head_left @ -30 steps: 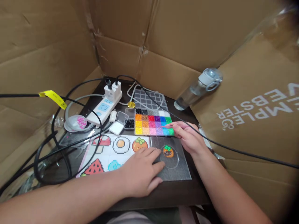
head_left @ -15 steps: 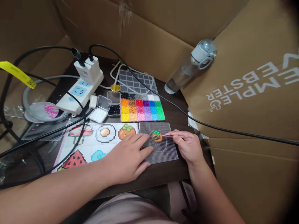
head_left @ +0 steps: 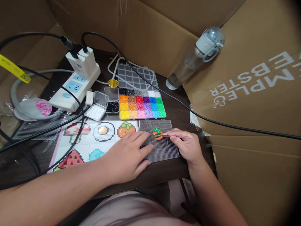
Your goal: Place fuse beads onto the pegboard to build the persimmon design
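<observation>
A clear pegboard [head_left: 164,153] lies near the table's front edge, bearing a small round orange bead figure with a green top [head_left: 157,133]. My left hand [head_left: 129,155] is spread flat, its fingertips on the board's left side. In my right hand [head_left: 187,145] is a thin pink tool [head_left: 177,136], pinched between the fingers, its tip at the bead figure. Whether the tip holds a bead is too small to tell. Beneath my left hand and forearm is a pattern sheet [head_left: 89,141] with pixel pictures, partly covered.
Behind the board stands a bead box [head_left: 142,105] of many colours. Small boxes of black beads [head_left: 112,107] and white beads [head_left: 95,112] sit beside it. A power strip [head_left: 75,88], black cables and a leaning bottle [head_left: 192,59] stand farther back, with cardboard walls around.
The camera view has shifted slightly. My left hand rests on the board as before, and my right hand still holds the pink tool at the bead figure.
</observation>
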A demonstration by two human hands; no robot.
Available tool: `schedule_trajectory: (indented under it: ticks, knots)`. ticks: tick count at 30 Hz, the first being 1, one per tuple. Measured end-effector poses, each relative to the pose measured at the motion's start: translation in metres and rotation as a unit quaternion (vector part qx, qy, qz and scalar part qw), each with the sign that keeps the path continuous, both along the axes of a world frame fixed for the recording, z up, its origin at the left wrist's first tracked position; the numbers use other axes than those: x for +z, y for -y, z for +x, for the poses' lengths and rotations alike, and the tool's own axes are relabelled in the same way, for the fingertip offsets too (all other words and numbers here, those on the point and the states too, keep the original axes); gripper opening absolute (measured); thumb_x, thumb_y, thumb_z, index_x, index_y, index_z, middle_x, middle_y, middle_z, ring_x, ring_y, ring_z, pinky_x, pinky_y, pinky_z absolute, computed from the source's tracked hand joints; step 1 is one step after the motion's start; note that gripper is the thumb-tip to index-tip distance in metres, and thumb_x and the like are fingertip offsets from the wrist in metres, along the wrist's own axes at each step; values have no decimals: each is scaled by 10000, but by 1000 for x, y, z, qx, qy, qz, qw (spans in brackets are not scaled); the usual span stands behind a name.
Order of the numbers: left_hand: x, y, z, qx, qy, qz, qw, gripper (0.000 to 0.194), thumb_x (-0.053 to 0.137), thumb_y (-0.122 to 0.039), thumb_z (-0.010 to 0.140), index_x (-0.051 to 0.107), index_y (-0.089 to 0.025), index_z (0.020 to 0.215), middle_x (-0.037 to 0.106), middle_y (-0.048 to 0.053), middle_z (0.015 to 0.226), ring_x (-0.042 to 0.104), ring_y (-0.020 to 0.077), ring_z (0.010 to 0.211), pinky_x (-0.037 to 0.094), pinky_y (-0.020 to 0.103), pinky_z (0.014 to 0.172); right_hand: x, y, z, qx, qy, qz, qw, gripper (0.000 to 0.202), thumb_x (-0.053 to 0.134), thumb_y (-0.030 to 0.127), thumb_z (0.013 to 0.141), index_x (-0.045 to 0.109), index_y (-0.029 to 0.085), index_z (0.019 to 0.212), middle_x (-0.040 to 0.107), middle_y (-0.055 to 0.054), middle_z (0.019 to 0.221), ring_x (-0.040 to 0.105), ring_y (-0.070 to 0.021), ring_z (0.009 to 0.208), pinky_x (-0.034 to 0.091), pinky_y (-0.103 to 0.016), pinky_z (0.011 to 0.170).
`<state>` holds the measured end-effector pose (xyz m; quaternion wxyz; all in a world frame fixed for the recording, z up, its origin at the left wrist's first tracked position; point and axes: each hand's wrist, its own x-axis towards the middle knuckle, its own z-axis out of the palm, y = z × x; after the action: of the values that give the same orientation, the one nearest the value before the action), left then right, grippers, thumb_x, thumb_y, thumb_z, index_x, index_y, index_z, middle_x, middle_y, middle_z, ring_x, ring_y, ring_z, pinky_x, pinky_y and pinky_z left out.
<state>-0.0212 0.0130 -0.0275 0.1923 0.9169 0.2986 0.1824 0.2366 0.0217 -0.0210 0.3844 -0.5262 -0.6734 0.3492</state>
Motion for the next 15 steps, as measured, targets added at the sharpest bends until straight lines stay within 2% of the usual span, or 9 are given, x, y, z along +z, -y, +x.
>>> schedule_trajectory:
  ticks: [10, 15]
  knots:
    - [1, -1, 0, -3, -10, 0, 1000, 360, 614, -319, 904, 617, -174, 1233, 486, 181, 1370, 463, 353, 1273, 388, 539, 1045, -1, 0, -1, 5, -4, 4, 1000, 123, 684, 317, 859, 796, 276, 890, 791, -52, 893, 724, -220, 825, 568, -370, 783]
    - [1, -1, 0, -1, -1, -1, 1000, 351, 623, -314, 899, 619, -175, 1221, 495, 178, 1364, 470, 355, 1267, 390, 547, 1042, 0, 0, -2, -9, 0, -5, 1000, 155, 691, 383, 848, 797, 271, 864, 792, -61, 885, 733, -234, 826, 572, -394, 812]
